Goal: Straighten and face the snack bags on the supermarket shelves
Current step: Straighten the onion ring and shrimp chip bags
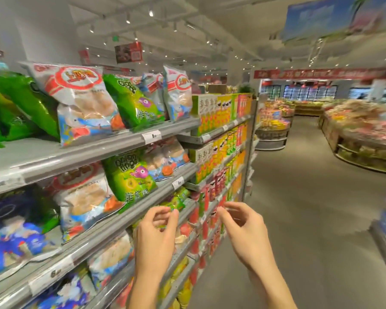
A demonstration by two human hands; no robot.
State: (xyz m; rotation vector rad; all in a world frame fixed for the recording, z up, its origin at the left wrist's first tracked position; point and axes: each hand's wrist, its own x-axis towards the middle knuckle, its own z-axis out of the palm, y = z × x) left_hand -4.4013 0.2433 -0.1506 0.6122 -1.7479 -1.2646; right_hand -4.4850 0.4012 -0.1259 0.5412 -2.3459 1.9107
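Head view: the small green snack bag (176, 200) leans on the third shelf, just beyond the left hand (157, 228), the nearer grip; both it and the right hand (241, 221) hang loosely curled, holding nothing.

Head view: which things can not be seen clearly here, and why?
- Small green bag, head view: left hand covers its lower part, so contact is unclear.
- Price tags: digits blurred.
- Blue bags: smeared by motion and cut by the left edge.
- Right hand: its fingers are blurred.
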